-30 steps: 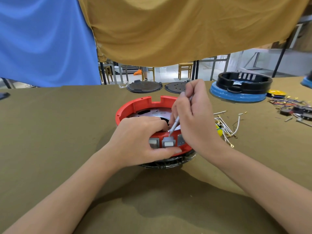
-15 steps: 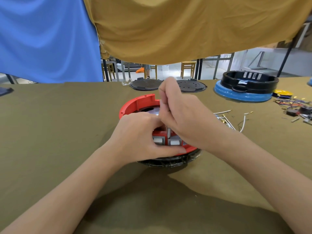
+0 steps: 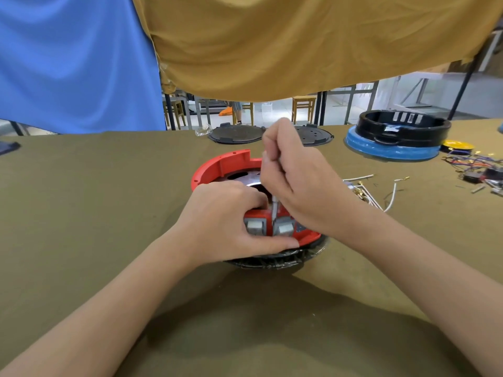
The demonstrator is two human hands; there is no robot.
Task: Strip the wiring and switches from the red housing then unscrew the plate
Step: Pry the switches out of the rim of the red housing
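Red housing (image 3: 220,165) sits near the middle of the tabletop (image 3: 95,213), a little toward the far edge, resting on a black ribbed base (image 3: 275,261) that shows under its near rim. Left hand (image 3: 226,221) grips the near wall, thumb along the lower rim, fingers curled over the top edge into the bowl. Right hand (image 3: 296,183) is fisted round a thin metal tool shaft (image 3: 274,208), tip down at the near wall between two grey switches (image 3: 283,228); which kind of tool cannot be told. Housing reads as rigid moulded plastic, light, with a smooth rim; likely to skate or rock on the cloth under a prying push, so the bracing hold on the wall beside the switches looks right. Switches are small, hard, seated in cut-outs; probably clip-held, best levered at the edge rather than pulled by the face. Thin wall between the cut-outs could crack if forced. Metal plate (image 3: 245,178) inside is partly hidden by the hands; screws not visible. Loose white wires (image 3: 392,197) lie right of the housing; a tangle of coloured wires (image 3: 473,164) lies near the right edge.
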